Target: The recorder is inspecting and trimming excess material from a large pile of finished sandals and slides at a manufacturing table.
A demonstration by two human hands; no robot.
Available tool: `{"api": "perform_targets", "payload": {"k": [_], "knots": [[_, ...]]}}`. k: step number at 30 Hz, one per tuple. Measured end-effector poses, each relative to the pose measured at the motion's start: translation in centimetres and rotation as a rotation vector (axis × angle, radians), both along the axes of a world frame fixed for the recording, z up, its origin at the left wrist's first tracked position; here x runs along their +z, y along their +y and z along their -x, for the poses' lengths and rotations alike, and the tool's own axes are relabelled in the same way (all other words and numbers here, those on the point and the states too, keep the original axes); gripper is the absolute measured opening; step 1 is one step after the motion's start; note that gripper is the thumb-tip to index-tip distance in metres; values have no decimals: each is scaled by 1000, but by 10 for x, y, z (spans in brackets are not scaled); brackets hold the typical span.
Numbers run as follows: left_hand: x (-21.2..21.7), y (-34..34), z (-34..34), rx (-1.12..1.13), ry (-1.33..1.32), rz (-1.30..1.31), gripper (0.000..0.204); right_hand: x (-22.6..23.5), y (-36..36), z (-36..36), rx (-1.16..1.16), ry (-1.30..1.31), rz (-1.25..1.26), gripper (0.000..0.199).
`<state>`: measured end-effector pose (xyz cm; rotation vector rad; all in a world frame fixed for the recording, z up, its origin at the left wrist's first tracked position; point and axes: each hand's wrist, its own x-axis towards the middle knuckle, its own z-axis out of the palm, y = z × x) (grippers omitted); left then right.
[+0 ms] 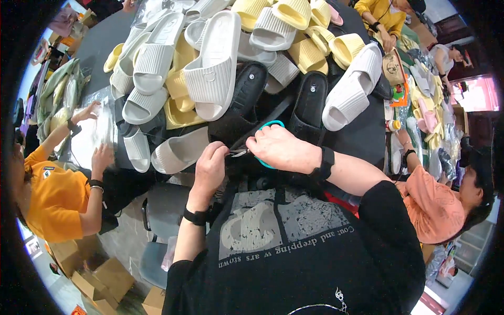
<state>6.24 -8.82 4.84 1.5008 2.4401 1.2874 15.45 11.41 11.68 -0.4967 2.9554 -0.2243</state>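
Black T-shirt (320, 262): hanging below your hands.
Right hand (281, 148): you're gripping teal-handled scissors (274, 123).
Left hand (211, 170): fingertips pinching; hold unclear.
Blades (239, 153): best keeping clear of left fingertips.

Left grip (211, 165) fingers bent, angled rightward; right grip (282, 147) curled closed; forearms (350, 172) converging.

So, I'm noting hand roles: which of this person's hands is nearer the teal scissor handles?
Right. The right hand grips the teal scissor handles; the left hand is apart from them, to their left, near the blades.
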Motion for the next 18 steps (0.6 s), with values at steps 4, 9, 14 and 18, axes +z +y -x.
{"api": "perform_targets", "payload": {"k": [4, 9, 14, 18], "knots": [[6, 4, 1, -3, 8, -1, 13, -5, -1, 1, 7, 33, 31, 11], [9, 6, 5, 23, -8, 29, 12, -15, 1, 3, 13, 120, 94, 9], [7, 9, 9, 74, -29, 36, 10, -22, 2, 2, 15, 147, 177, 10], [6, 7, 16, 130, -101, -8, 10, -27, 4, 2, 17, 104, 213, 13]]}}
